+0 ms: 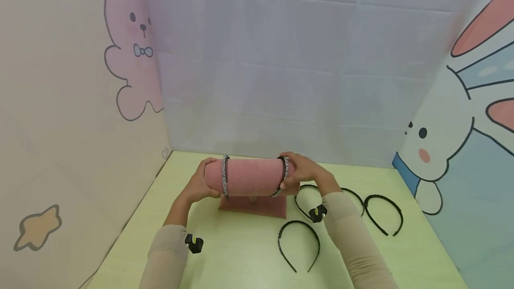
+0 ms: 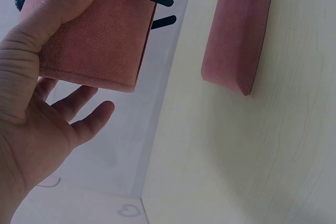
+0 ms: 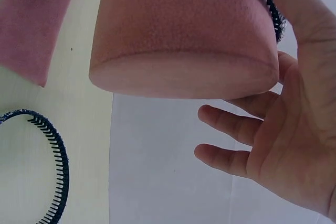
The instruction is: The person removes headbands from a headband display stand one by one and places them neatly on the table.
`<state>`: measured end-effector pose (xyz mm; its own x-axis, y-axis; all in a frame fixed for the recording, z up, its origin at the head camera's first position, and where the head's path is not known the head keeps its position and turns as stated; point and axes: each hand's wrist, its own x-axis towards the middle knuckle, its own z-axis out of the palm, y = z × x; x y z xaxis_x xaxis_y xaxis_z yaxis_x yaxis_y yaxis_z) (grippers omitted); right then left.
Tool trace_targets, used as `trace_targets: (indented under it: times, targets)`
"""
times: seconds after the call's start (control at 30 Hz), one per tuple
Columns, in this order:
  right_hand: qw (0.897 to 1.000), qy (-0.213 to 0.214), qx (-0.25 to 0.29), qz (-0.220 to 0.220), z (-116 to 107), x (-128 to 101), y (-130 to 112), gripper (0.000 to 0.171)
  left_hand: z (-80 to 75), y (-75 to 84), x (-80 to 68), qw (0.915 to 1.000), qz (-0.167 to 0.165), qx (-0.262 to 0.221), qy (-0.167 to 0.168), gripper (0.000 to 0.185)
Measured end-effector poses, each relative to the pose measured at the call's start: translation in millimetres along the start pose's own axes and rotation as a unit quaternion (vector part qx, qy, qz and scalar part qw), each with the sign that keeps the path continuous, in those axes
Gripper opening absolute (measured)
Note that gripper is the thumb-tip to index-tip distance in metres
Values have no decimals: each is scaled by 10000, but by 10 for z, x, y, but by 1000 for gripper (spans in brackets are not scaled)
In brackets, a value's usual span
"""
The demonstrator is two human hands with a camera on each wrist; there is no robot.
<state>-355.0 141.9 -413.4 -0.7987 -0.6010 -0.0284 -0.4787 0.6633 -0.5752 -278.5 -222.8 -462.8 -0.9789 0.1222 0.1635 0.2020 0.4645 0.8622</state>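
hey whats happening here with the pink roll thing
A person has both hands on a pink velvet headband stand on a pale green table. The left hand cups its left end and the right hand cups its right end. Two sparkly headbands already sit on the roll, one near each end. Several black toothed headbands lie loose on the table to the right of the stand.

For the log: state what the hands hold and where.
Both hold the pink velvet roll by its ends: left hand at the left end, right hand at the right, by the headbands.
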Motion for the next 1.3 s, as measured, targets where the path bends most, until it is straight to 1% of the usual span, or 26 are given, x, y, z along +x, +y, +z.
trace_targets:
  times: [0.27, 0.43, 0.77, 1.03, 1.2, 1.3]
  targets:
    - [9979, -42, 635, 105, -25, -90, 79, 99, 0, -5, 5, 10000, 1, 27, -9, 112]
    - [9969, -87, 766, 181, -36, -138, 126, 98, 2, -3, 2, 10000, -44, -2, -43, 111]
    - [9922, -105, 1236, 112, -51, -199, 216, 97, -2, -3, 3, 10000, -10, 17, -39, 111]
    - [9857, -196, 1674, -63, 41, -210, 260, 107, -22, -14, -23, 10000, 51, 17, -44, 111]
    - [9796, -129, 2004, -83, 63, -230, 272, 104, -28, 12, -21, 9999, 84, 20, -85, 111]
    - [9775, -104, 2102, -98, 60, -240, 299, 103, -38, 118, -46, 9998, 103, -89, -150, 109]
